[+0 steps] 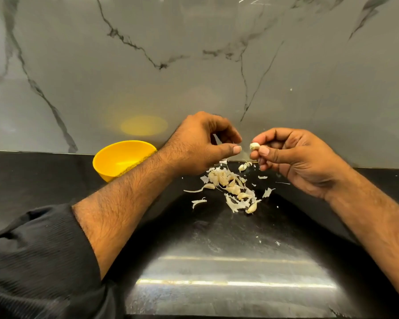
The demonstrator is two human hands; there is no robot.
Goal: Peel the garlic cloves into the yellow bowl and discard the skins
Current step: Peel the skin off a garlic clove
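Pinched a garlic clove in right hand above the bench's back edge, left hand curled, apparently empty, with yellow bowl seemingly empty and heap of cloves and skins left to peel, discard

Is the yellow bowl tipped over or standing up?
Standing up, on the black counter. The yellow bowl shows its open mouth facing upward; the left forearm hides part of its rim.

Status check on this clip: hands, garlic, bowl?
Right hand pinching garlic clove. Left hand pinching a skin wisp, unclear. Yellow bowl looks empty. Skins pile undiscarded.
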